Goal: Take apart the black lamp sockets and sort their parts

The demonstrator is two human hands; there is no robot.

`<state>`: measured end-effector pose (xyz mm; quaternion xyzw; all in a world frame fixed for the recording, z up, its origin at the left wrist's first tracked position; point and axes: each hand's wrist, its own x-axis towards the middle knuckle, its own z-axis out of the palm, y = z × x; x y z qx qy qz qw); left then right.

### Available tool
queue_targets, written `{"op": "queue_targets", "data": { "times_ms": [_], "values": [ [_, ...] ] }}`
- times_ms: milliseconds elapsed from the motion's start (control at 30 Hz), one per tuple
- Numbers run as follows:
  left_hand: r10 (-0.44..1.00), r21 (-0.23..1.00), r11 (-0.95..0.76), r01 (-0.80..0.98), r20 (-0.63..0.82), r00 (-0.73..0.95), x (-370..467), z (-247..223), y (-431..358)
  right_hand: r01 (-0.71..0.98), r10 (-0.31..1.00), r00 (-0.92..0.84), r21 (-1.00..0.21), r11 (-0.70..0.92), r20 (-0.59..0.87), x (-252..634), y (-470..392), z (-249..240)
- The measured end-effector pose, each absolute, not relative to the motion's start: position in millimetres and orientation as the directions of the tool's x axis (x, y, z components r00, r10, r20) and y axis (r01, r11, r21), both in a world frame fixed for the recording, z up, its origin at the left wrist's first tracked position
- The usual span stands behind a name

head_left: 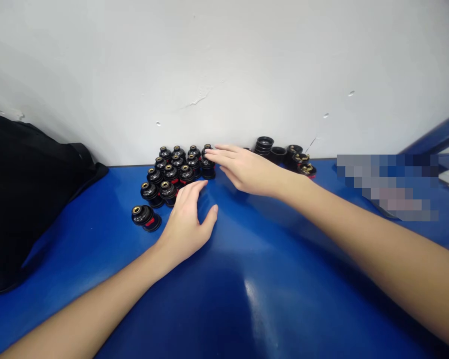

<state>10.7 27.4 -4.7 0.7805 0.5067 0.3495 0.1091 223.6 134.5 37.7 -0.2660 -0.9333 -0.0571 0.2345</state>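
Observation:
Rows of black lamp holders (170, 173), each with a brass threaded hole on top and some with a red mark, stand grouped against the wall. My left hand (187, 219) is beside the near right side of the group, thumb apart and fingers stretched forward, partly covering a holder. At the group's far right end, my right hand (249, 169) has its fingers extended over the side of one lamp holder (208, 168); whether it touches cannot be made out. One lamp holder (145, 218) stands slightly apart at the near left.
Right of my right hand are black ring-shaped shells (264, 145) and parts with brass contacts (307, 170), partly hidden by my wrist. A black cloth bag (26, 199) lies at left on the blue table (217, 309). A blurred-out patch (392, 189) and a blue bar (434, 132) are at right.

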Motion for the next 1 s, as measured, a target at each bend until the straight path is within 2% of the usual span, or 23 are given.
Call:
{"op": "queue_targets", "data": {
  "times_ms": [200, 400, 633, 867, 1000],
  "values": [
    [0.885, 0.549, -0.436, 0.713, 0.407, 0.227, 10.2, -6.8, 28.3, 0.526, 0.465, -0.725, -0.028, 0.85, 0.508, 222.8, 127.1, 41.6],
    [0.884, 0.555, -0.439, 0.707, 0.409, 0.228, 10.2, -7.3, 28.4, 0.544, 0.517, -0.697, -0.103, 0.832, 0.497, 232.4, 101.7, 49.5],
    [0.885, 0.569, -0.443, 0.693, 0.4, 0.238, 11.6, -7.1, 28.4, 0.579, 0.633, -0.617, -0.275, 0.767, 0.467, 244.5, 60.0, 48.5],
    [0.883, 0.582, -0.452, 0.676, 0.396, 0.25, 11.4, -8.0, 29.5, 0.54, 0.702, -0.484, -0.453, 0.71, 0.522, 245.1, 24.1, 29.4],
    [0.887, 0.601, -0.448, 0.661, 0.388, 0.249, 11.5, -7.5, 29.7, 0.552, 0.804, -0.42, -0.585, 0.594, 0.42, 241.4, 21.9, 7.9]
  ]
}}
